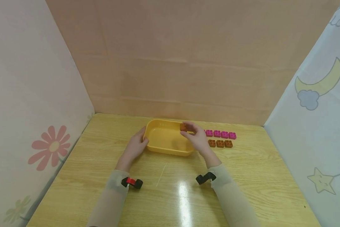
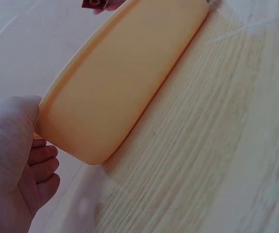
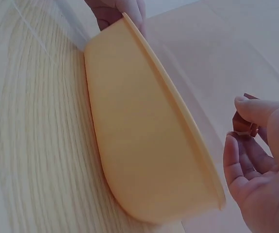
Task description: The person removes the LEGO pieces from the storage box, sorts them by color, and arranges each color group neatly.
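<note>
A yellow plastic tray (image 1: 170, 150) with raised walls stands on the table. At its left end my left hand (image 1: 136, 143) grips the rim, the thumb on top and the fingers against the outside, as the left wrist view shows. My right hand (image 1: 197, 137) pinches a brown toy building brick (image 3: 243, 121) between thumb and fingertips. It holds this brick above the right part of the tray, apart from the tray wall. The tray's inside shows no bricks in the head view, though the right hand hides its right end.
Right of the tray, a row of several pink bricks (image 1: 225, 134) lies behind a row of brown bricks (image 1: 220, 143), with the left ends partly behind my right hand. The wooden table (image 1: 170, 189) ends at a tan back wall (image 1: 170, 78), with printed cloth walls on both sides.
</note>
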A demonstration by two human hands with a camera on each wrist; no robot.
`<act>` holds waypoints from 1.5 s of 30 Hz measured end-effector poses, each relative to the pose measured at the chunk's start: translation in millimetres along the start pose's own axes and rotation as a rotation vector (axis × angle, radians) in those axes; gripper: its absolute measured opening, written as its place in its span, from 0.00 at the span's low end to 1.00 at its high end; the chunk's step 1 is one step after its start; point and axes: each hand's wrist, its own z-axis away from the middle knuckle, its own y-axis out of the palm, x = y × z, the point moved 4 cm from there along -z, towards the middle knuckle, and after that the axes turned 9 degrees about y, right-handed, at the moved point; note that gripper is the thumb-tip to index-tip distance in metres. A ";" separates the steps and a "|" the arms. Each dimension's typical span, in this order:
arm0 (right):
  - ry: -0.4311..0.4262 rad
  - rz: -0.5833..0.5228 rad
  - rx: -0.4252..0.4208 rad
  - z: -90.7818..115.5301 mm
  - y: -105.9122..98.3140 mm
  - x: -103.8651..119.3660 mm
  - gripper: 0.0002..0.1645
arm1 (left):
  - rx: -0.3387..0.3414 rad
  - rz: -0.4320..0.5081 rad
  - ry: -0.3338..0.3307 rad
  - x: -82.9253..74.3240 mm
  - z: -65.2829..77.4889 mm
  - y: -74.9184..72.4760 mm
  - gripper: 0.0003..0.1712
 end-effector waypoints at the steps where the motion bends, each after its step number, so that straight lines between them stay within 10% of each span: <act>1: 0.000 -0.011 -0.008 0.7 -4.9 -2.3 0.32 | -0.001 0.001 0.003 -0.2 0.1 -0.4 0.38; 29: 0.257 0.237 -0.311 67.8 -206.0 -82.3 0.41 | 0.017 -0.020 -0.033 4.9 0.4 -0.6 0.37; 45: 0.273 0.483 -0.189 60.4 -227.7 -102.8 0.38 | -0.007 -0.022 0.012 2.4 0.5 0.1 0.37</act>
